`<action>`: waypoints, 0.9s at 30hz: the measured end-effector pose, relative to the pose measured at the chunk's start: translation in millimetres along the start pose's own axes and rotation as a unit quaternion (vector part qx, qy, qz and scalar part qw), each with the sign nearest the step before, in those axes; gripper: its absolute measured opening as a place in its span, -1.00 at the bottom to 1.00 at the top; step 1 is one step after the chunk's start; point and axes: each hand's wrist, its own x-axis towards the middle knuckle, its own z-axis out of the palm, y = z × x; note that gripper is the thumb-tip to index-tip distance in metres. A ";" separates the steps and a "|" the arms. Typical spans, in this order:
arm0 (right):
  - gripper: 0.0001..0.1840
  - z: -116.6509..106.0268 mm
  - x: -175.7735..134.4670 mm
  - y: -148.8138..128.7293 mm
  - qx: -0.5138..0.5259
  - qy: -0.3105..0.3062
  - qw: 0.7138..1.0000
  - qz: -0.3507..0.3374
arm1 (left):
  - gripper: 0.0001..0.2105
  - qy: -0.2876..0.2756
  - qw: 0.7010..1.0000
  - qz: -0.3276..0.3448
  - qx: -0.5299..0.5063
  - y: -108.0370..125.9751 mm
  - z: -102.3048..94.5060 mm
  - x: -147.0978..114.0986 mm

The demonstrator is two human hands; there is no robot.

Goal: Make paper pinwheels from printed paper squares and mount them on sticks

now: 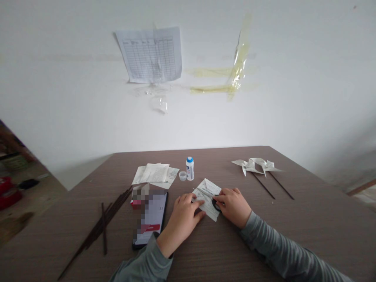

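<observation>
A creased square of printed paper (210, 213) lies at the middle of the table, turned cornerwise. My left hand (183, 213) grips its left edge, with the thumb and fingertips on the sheet. Black-handled scissors (216, 203) are in my right hand (235, 205), their blades pointing up and left across the paper. My right fingers are closed around the handle and hide part of it. Just beyond the paper stands a small white bottle (190, 170) with a blue cap, beside a clear cup-shaped lid (182, 176).
Two paper pinwheels (248, 166) on dark sticks lie at the right. Left of the bottle are stacked paper sheets (154, 173). A phone (154, 215) rests against a small box (136, 203). Several dark sticks (105, 219) lie farther left. A white wall (205, 125) rises behind the table.
</observation>
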 end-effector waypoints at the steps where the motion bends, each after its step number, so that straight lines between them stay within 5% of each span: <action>1: -0.62 -3.0 0.2 -0.1 -0.001 -0.010 1.000 0.007 | -0.66 0.002 1.000 0.004 0.002 -1.1 0.4 0.0; 7: -0.51 -17.4 4.7 14.6 -0.002 -0.009 1.000 0.024 | -0.64 -0.008 1.000 -0.006 0.011 2.0 -3.0 -2.3; 15: -0.59 -4.0 11.8 24.9 0.019 -0.008 1.000 -0.012 | -0.63 -0.029 0.999 -0.011 0.029 11.2 -12.6 -2.5; 27: -0.64 -5.7 13.1 24.0 0.009 -0.028 0.999 0.024 | -0.63 0.015 1.000 0.017 0.022 3.1 -4.0 -2.2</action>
